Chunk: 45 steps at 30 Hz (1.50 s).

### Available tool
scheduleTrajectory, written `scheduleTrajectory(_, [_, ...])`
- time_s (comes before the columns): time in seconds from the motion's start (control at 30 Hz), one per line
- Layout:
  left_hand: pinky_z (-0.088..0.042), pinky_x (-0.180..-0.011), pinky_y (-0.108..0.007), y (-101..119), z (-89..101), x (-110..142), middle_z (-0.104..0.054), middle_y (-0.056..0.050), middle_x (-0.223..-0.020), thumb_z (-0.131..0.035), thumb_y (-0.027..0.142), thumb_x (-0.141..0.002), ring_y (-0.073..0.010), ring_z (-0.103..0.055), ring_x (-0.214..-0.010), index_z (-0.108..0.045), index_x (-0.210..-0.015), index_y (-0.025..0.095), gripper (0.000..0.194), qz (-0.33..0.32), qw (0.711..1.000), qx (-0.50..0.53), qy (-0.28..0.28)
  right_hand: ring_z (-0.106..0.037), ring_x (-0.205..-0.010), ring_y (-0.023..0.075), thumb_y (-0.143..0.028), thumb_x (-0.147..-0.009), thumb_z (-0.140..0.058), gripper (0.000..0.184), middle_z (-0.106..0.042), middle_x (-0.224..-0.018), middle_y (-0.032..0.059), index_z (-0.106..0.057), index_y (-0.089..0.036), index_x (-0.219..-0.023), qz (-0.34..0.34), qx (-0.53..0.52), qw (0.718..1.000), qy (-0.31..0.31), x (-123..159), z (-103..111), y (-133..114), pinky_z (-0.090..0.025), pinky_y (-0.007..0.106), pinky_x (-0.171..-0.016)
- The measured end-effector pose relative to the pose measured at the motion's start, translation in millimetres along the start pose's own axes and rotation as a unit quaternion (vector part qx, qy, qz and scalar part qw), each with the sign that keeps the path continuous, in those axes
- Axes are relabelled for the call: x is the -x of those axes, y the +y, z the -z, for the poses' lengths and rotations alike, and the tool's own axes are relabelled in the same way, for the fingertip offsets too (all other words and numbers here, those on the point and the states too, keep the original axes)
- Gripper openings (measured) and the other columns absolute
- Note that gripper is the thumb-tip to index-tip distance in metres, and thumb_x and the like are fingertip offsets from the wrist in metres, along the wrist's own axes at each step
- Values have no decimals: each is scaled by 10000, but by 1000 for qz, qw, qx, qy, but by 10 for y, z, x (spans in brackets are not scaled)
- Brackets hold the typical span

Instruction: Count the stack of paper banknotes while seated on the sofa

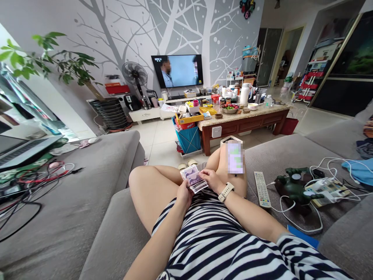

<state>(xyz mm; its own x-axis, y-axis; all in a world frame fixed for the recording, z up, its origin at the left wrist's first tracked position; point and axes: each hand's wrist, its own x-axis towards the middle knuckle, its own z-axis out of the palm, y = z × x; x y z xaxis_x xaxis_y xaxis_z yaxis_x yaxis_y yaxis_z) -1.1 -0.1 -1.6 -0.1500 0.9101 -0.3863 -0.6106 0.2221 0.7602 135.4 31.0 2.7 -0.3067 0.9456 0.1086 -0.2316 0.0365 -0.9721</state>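
I sit cross-legged on a grey sofa [72, 217] in a black-and-white striped garment. Both hands meet over my lap around a stack of purple banknotes [192, 177]. My left hand [185, 191] grips the stack from below, fingers closed on it. My right hand [212, 179], with a white watch [225, 192] on the wrist, pinches the notes' right edge with curled fingers. A phone [234, 157] rests upright on my right knee.
A white remote [262, 189], a green fist-shaped object [294, 186] and white cables lie on the sofa at right. A laptop [23, 149] and tangled wires sit at left. Ahead stand a cluttered wooden coffee table [241, 120], a television [177, 70] and a fan [134, 74].
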Motion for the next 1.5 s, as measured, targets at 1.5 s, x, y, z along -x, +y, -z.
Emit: scheduleTrajectory(1.5, [-567, -670, -333, -4, -3, -4, -713, -114, -827, -494, 239, -881, -208, -688, -699, -634, -1106, 100, 299, 5, 1000, 21, 3, -483, -592, 122, -414, -613, -766, 320, -570, -641, -13, -598, -159, -709, 4, -39, 999, 24, -65, 13, 103, -384, 259, -595])
